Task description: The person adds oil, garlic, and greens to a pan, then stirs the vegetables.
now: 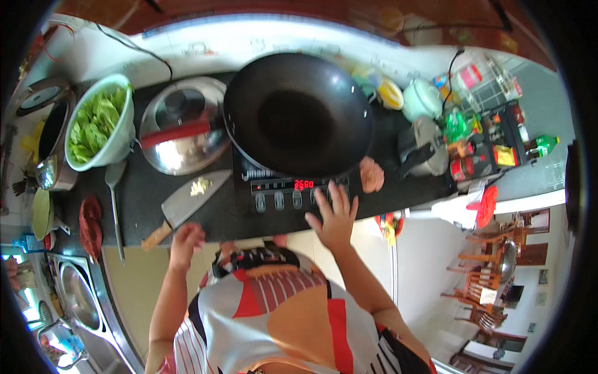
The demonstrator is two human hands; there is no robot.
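Note:
My right hand [335, 217] is spread over the control panel of an induction cooktop [299, 191], its fingertips at the buttons beside a lit red display. On the cooktop sits a black wok [296, 126], bare inside, its red handle [175, 134] pointing left over a domed steel lid [184, 156]. My left hand [188, 240] hangs at the counter's front edge with loosely bent fingers and nothing seen in it. Just left of it is the wooden handle [156, 236] of a cleaver [187, 205]. Chopped pale pieces, perhaps garlic [201, 186], lie on the blade.
A colander of leafy greens [98, 124] and a metal spatula [116, 201] are on the left, with a reddish-brown cloth [90, 222]. A pinkish cloth-like lump [372, 174] lies right of the cooktop. Farther right are a kettle [427, 147] and several condiment bottles [472, 166].

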